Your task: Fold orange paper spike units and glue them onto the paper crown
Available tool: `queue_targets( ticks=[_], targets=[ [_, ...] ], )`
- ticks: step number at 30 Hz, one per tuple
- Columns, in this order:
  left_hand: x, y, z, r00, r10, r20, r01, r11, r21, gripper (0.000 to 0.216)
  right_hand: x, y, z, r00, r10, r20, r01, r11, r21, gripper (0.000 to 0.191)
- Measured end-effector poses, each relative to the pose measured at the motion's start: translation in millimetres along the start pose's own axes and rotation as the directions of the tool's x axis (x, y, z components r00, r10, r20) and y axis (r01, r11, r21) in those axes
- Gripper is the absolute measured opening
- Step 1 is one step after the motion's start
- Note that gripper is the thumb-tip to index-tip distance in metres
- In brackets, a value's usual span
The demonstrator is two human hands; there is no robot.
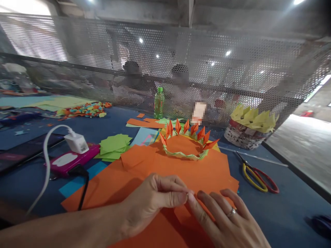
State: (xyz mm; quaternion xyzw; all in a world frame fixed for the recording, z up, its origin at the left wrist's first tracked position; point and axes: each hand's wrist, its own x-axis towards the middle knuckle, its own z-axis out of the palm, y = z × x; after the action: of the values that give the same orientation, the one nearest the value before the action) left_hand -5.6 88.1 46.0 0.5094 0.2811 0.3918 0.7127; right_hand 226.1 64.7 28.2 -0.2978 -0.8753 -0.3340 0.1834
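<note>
— Bare left hand (152,201) and right hand (226,218) lie closest, bottom centre of the frame. How does each grip stand?

— Left thumb and forefinger pinch closed, meeting the right forefinger's tip; anything between them is too small to make out. With the right thumb hidden, I can't tell about that grip. Its fingers spread over large flat orange paper sheets (207,168) filling the lower centre.

— How is it done well?

— I'd say pinch lightly, fingertips only, and brace the right hand on the sheets so nothing slips or creases.

— And the containers?

— At the right, a round grey-and-white basket (241,138) stands on the dark-blue counter (292,203), yellow pointed paper folds (254,119) rising above its rim. Above centre stands a capped green plastic bottle (159,105); I can't tell its fill.

— That pale-green paper ring with orange spikes (178,154)?

— Mid-frame, resting on the sheets, orange paper showing through its middle.
</note>
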Motion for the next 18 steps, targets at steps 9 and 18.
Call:
queue_targets(
  ticks=[9, 18],
  targets=[
    [2, 3, 4, 0.996, -0.045, -0.083, 0.052, 0.995, 0.086, 0.022, 1, -3, -4, 1.000, -0.009, -0.005, 0.009, 1.000, 0.007, 0.037],
    [6, 6, -6, 0.973, 0.097, -0.209, -0.012, 0.929, 0.371, 0.025, 10, 10, -15, 0.999, 0.031, -0.030, -0.026, 0.988, 0.152, 0.043]
  ],
)
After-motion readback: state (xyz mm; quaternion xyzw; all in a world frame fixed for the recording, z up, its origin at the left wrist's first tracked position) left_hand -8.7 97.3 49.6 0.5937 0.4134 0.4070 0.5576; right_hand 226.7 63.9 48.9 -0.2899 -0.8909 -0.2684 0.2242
